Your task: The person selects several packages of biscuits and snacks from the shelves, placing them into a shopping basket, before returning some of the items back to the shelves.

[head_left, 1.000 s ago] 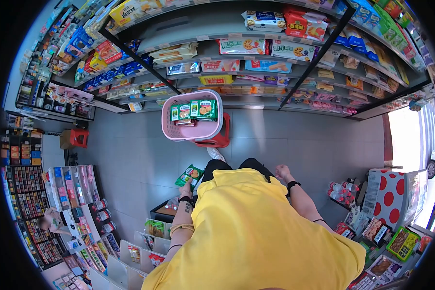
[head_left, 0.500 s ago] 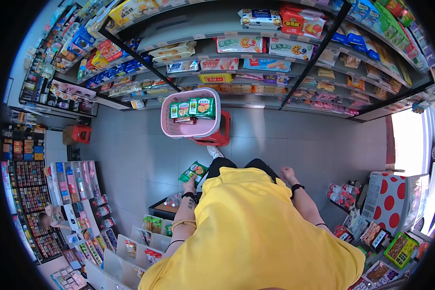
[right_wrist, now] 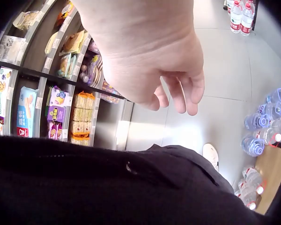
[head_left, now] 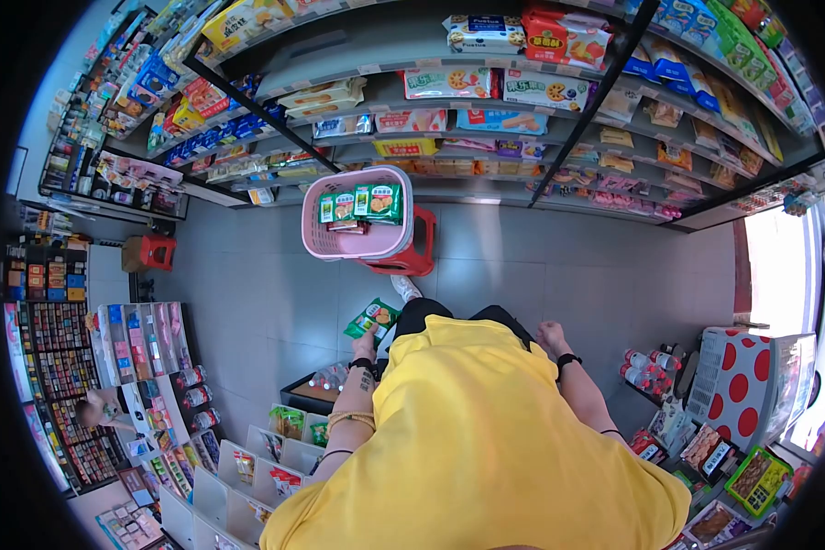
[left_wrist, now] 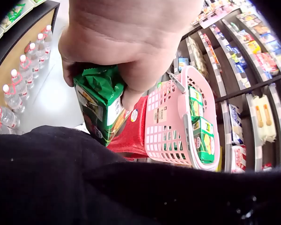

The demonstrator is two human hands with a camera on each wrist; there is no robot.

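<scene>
My left hand (head_left: 365,343) grips a green packet of biscuits (head_left: 372,318) by one end, low beside my left leg. In the left wrist view the thumb and fingers pinch the top of the green packet (left_wrist: 103,101). My right hand (right_wrist: 154,61) hangs beside my right thigh, fingers loosely curled with nothing in them. Ahead of me a pink basket (head_left: 313,225) stands on a red stool (head_left: 414,261). Inside it lie similar green packets (head_left: 379,203), with a dark red packet partly hidden under them.
Shelves (head_left: 403,87) of packaged snacks span the front. Water bottles (head_left: 330,377) stand on a low wooden stand at my left, and more bottles (head_left: 649,368) at my right. White bins (head_left: 238,486) with packets are behind my left arm. A polka-dotted cabinet (head_left: 742,385) stands at right.
The left hand and its green packet have shifted slightly forward and right. The right hand has swung a little outward. The basket shows slightly further left in the head view.
</scene>
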